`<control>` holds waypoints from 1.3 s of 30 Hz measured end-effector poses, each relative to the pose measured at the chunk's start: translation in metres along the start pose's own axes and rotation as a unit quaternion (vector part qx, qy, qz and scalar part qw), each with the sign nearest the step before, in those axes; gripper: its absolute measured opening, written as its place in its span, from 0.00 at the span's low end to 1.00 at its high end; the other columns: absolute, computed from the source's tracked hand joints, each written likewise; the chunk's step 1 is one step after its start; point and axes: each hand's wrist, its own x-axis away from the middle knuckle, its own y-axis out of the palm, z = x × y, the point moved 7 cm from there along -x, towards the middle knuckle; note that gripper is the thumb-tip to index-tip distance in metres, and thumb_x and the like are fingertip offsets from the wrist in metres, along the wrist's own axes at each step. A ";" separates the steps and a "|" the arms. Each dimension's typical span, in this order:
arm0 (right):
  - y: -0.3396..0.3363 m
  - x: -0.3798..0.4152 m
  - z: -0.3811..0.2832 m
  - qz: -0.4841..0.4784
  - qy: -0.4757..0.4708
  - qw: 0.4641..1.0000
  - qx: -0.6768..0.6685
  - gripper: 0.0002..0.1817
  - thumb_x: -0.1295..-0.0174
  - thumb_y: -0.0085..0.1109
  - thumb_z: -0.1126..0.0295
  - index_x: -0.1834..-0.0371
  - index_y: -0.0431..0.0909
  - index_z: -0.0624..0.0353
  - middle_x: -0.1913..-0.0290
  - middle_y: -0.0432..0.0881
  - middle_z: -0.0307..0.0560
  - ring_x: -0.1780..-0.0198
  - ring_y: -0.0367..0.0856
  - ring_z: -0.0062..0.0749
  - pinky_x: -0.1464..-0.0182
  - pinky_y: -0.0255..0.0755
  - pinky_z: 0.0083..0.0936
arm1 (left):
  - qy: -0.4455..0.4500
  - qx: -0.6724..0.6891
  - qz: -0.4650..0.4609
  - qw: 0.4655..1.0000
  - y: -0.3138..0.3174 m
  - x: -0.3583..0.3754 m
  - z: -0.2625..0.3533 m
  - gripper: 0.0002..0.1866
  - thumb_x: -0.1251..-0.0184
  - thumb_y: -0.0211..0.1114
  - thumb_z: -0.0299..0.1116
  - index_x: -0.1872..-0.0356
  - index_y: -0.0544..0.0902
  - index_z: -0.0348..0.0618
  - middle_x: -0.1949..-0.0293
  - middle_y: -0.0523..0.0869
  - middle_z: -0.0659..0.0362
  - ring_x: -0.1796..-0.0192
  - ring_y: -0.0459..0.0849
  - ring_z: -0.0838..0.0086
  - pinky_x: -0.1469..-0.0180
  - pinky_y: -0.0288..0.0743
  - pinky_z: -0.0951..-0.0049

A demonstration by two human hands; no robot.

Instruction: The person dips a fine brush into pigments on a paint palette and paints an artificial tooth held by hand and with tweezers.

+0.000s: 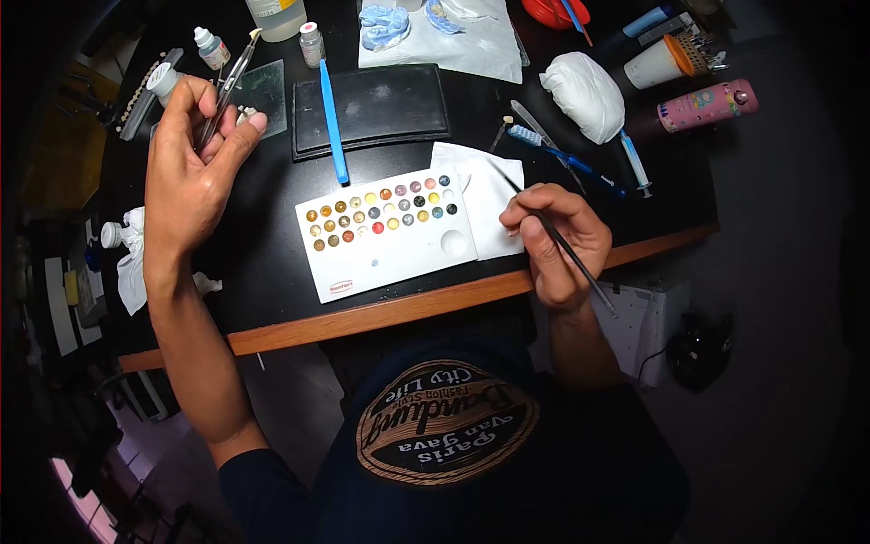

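My left hand (186, 186) is raised at the left, its fingers closed round metal tweezers (237, 74) that point up and away. A small cream, tooth-like piece (256, 34) sits at the tweezers' tip. At the right, my right hand (566, 243) pinches a thin dark paintbrush (595, 288), its fine tip over a white folded tissue (497, 238). Between my hands lies a white palette (399, 265) with rows of round colour wells in browns, yellows, reds and greys. Several small whitish pieces (245, 113) show partly behind my left fingers.
A blue stick (333, 127) lies across a black flat case (390, 104). Beyond are a dropper bottle (211, 50), a small jar (311, 45) and blue lumps (385, 27) on tissue. To the right are a toothbrush (544, 145), syringe (636, 165), white bundle (584, 98) and pink bottle (707, 105).
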 end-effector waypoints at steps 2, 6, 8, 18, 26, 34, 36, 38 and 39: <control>0.004 -0.002 -0.009 -0.017 -0.075 0.995 0.064 0.08 0.26 0.60 0.83 0.47 0.80 0.73 0.58 0.87 0.56 0.56 0.90 0.31 0.54 0.82 0.22 | -0.001 -0.021 -0.003 1.000 -0.002 0.000 0.000 0.17 0.29 0.75 0.27 0.61 0.70 0.45 0.67 0.72 0.67 0.65 0.69 0.90 0.64 0.66 0.89; 0.012 -0.001 -0.002 -0.006 -0.042 0.994 0.098 0.06 0.23 0.60 0.79 0.51 0.81 0.72 0.62 0.88 0.52 0.60 0.88 0.25 0.61 0.78 0.17 | 0.002 -0.029 -0.005 1.000 0.000 0.000 0.001 0.16 0.28 0.74 0.26 0.62 0.70 0.45 0.69 0.72 0.68 0.67 0.69 0.90 0.66 0.64 0.89; 0.013 -0.001 0.002 -0.005 -0.033 0.991 0.127 0.07 0.23 0.61 0.76 0.51 0.82 0.71 0.63 0.88 0.51 0.62 0.87 0.22 0.65 0.76 0.16 | 0.004 -0.048 -0.005 0.999 0.000 0.000 0.000 0.16 0.28 0.74 0.26 0.62 0.70 0.45 0.69 0.73 0.68 0.67 0.69 0.90 0.66 0.64 0.88; 0.015 -0.004 0.008 0.006 -0.008 0.986 0.169 0.06 0.25 0.64 0.75 0.55 0.85 0.69 0.66 0.88 0.50 0.65 0.88 0.24 0.66 0.78 0.19 | 0.017 -0.140 0.011 0.990 -0.002 0.000 0.004 0.16 0.29 0.75 0.27 0.63 0.71 0.43 0.69 0.74 0.66 0.67 0.71 0.87 0.66 0.68 0.84; 0.000 0.005 -0.012 -0.002 -0.059 0.982 0.179 0.05 0.29 0.66 0.79 0.54 0.87 0.70 0.64 0.88 0.50 0.66 0.83 0.24 0.66 0.72 0.19 | 0.016 -0.147 0.014 0.989 -0.007 -0.002 0.000 0.16 0.29 0.74 0.26 0.63 0.70 0.43 0.68 0.74 0.67 0.68 0.69 0.88 0.66 0.64 0.86; -0.010 0.029 -0.021 -0.026 -0.042 0.943 0.330 0.10 0.37 0.70 0.83 0.53 0.89 0.68 0.66 0.90 0.50 0.65 0.89 0.30 0.63 0.79 0.23 | 0.048 -0.109 0.014 0.993 -0.006 -0.003 -0.007 0.15 0.27 0.74 0.26 0.62 0.71 0.44 0.66 0.74 0.67 0.67 0.68 0.89 0.64 0.64 0.87; -0.012 0.031 -0.022 -0.012 -0.041 0.937 0.346 0.09 0.39 0.72 0.82 0.55 0.90 0.68 0.67 0.90 0.49 0.67 0.88 0.29 0.66 0.77 0.23 | 0.052 -0.096 0.014 0.994 -0.006 -0.004 -0.009 0.15 0.26 0.73 0.25 0.61 0.71 0.43 0.66 0.74 0.66 0.65 0.69 0.89 0.63 0.64 0.87; -0.012 0.032 -0.022 -0.001 -0.042 0.933 0.358 0.09 0.40 0.73 0.81 0.56 0.90 0.68 0.68 0.89 0.48 0.69 0.86 0.28 0.69 0.75 0.23 | 0.051 -0.094 0.017 0.994 -0.007 -0.004 -0.009 0.14 0.26 0.73 0.25 0.61 0.72 0.43 0.66 0.74 0.67 0.65 0.69 0.88 0.63 0.64 0.87; -0.013 0.032 -0.022 0.005 -0.048 0.932 0.358 0.08 0.39 0.73 0.81 0.57 0.90 0.68 0.68 0.89 0.48 0.70 0.85 0.27 0.70 0.74 0.22 | 0.052 -0.093 0.018 0.994 -0.007 -0.004 -0.009 0.14 0.27 0.73 0.25 0.61 0.72 0.43 0.66 0.74 0.67 0.65 0.69 0.88 0.63 0.64 0.87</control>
